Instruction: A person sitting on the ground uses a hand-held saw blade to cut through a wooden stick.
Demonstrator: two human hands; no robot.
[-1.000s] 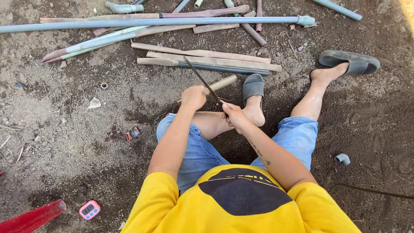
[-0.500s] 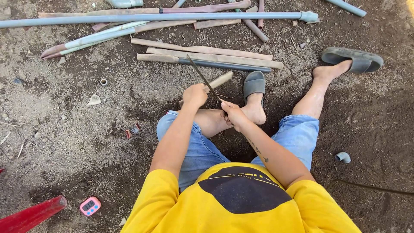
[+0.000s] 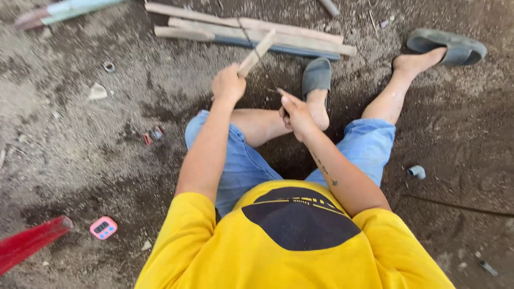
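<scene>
I sit on bare dirt in a yellow shirt and blue shorts, legs spread in front of me. My left hand [image 3: 228, 84] is closed around the near end of a short pale wooden stick [image 3: 257, 52], which angles away toward the pile of slats. Just to its right, above my left shin, my right hand [image 3: 296, 113] grips the handle of a thin dark blade [image 3: 271, 84]. The blade runs up toward the stick and is hard to make out against the ground. Both hands are close together over the dark soil between my legs.
A pile of long wooden slats [image 3: 251, 29] lies across the ground ahead. Grey slippers are on my left foot [image 3: 316, 75] and right foot [image 3: 450, 45]. A pink timer [image 3: 103, 227], a red bar [image 3: 29, 243], a grey pipe fitting [image 3: 416, 171] and a pale pipe [image 3: 64, 9] lie around.
The view has dropped closer to my hands. My left hand has lifted the stick off the ground, and the blade now sits lower, near my right hand.
</scene>
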